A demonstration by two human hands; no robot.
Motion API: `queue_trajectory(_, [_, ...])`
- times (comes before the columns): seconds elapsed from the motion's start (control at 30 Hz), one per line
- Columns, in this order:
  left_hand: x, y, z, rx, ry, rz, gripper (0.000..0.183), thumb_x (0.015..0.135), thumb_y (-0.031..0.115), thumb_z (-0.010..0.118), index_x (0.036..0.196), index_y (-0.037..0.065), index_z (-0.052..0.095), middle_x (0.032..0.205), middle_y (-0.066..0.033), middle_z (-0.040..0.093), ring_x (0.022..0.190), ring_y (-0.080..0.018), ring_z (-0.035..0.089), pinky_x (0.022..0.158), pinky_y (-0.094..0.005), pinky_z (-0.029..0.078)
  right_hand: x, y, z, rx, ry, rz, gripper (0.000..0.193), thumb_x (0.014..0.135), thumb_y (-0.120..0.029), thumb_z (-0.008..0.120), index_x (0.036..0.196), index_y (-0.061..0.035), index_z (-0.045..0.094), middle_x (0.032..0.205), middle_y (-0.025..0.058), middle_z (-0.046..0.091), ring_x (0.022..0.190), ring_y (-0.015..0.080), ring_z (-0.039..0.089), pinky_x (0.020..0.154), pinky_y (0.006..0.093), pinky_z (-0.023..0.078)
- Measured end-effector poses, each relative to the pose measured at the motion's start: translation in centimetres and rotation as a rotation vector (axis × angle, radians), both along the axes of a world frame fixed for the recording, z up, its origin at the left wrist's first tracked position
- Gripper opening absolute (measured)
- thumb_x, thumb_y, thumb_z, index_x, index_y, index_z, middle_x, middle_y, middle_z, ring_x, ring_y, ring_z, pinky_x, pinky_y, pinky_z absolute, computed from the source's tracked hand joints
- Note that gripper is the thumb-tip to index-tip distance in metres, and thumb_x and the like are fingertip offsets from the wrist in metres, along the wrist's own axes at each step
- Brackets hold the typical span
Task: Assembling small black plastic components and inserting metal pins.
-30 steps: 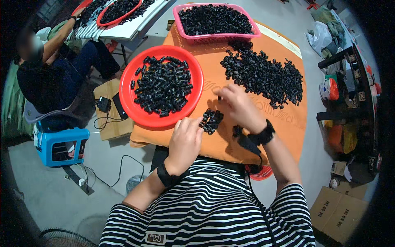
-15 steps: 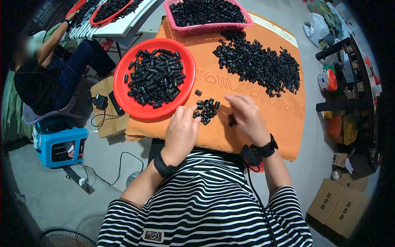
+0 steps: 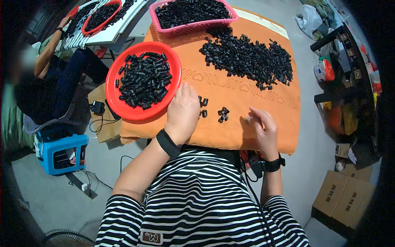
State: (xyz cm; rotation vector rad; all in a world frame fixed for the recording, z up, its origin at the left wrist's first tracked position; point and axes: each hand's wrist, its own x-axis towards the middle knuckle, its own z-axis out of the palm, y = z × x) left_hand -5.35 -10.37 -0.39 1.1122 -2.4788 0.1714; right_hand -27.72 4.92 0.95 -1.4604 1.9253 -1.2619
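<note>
- The left hand (image 3: 182, 112) lies palm down on the orange cloth (image 3: 230, 88), just beside the red tray (image 3: 117, 101). Its fingers are loosely spread and a little bent, and the fingertips reach the tray's near rim.
- It cannot be told if this hand holds anything under the palm; nothing shows between the fingers.
- A black band (image 3: 168, 143) sits on the left wrist.
- The right hand (image 3: 262, 128) rests on the cloth near its front edge, well apart from the left hand. The fingers are curled in, with the thumb and first fingers brought together at the tip.
- Whether they pinch a piece cannot be seen; the spot is too small and partly hidden.
- A black watch (image 3: 272, 164) is on the right wrist.
- Between the two hands lie a few loose black parts (image 3: 222, 114) on the cloth: a small cluster in the middle, and two or three single pieces just beside the left hand's fingers. No hand touches the cluster.
- The red tray is round and holds a heap of the same black parts.
- A big pile (image 3: 251, 59) of black parts is spread on the far right part of the cloth, away from both hands.
- A pink basket (image 3: 193, 28) full of black parts stands at the far edge of the cloth.
- Another person (image 3: 53, 78) sits at the left, by a second table, over a blue box (image 3: 61, 152).
- Cardboard boxes (image 3: 343, 197) stand on the floor at the lower right.
</note>
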Motion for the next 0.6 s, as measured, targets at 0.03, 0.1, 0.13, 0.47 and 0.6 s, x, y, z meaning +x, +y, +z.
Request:
queue_trajectory(0.03, [0.0, 0.1, 0.2, 0.001, -0.001, -0.009, 0.025, 0.08, 0.0, 0.063, 0.104, -0.006, 0.065, 0.113, -0.0233, 0.064, 0.11, -0.035, 0.062, 0.092, -0.0383, 0.054, -0.4, 0.5, 0.0, -0.001, 0.017, -0.022, 0.034, 0.089, 0.012, 0.057, 0.118, 0.0004, 0.069, 0.105, 0.0131, 0.07, 0.097, 0.0223, 0.07, 0.086, 0.0315, 0.056])
queue_trajectory(0.1, [0.3, 0.3, 0.9, 0.26, -0.094, -0.042, 0.013, 0.079, 0.001, 0.063, 0.092, -0.001, 0.065, 0.1, -0.0182, 0.064, 0.098, -0.0319, 0.062, 0.085, -0.0374, 0.055, -1.0, 1.3, -0.1, 0.001, 0.038, -0.055, 0.033, 0.089, 0.012, 0.057, 0.118, 0.0009, 0.069, 0.105, 0.0129, 0.07, 0.097, 0.0221, 0.07, 0.087, 0.0316, 0.056])
queue_trajectory(0.13, [0.4, 0.1, 0.6, 0.17, -0.091, -0.047, 0.009, 0.079, 0.0, 0.062, 0.088, 0.002, 0.064, 0.091, -0.0147, 0.061, 0.09, -0.0303, 0.061, 0.08, -0.037, 0.054, -1.3, 1.6, -0.2, 0.004, 0.034, -0.066, 0.033, 0.089, 0.012, 0.057, 0.118, 0.0008, 0.069, 0.105, 0.0128, 0.07, 0.097, 0.0222, 0.07, 0.087, 0.0318, 0.056])
queue_trajectory(0.47, [1.2, -0.4, 0.1, 0.074, -0.117, -0.069, 0.014, 0.077, -0.001, 0.062, 0.089, 0.005, 0.057, 0.09, -0.0126, 0.059, 0.088, -0.0287, 0.061, 0.072, -0.0342, 0.055, -0.9, 3.2, -1.4, -0.011, 0.473, -0.055, 0.031, 0.085, 0.005, 0.066, 0.114, -0.0041, 0.069, 0.098, 0.0134, 0.067, 0.09, 0.0296, 0.064, 0.084, 0.0395, 0.05])
queue_trajectory(0.6, [0.8, -0.4, 0.3, 0.079, -0.143, -0.077, 0.014, 0.077, -0.001, 0.062, 0.089, 0.005, 0.057, 0.09, -0.0121, 0.059, 0.088, -0.0282, 0.06, 0.073, -0.0339, 0.055, 0.0, 2.2, -2.8, -0.04, 0.64, -0.055, 0.031, 0.083, -0.005, 0.073, 0.114, -0.0069, 0.068, 0.096, 0.01, 0.064, 0.089, 0.0279, 0.061, 0.076, 0.0398, 0.045])
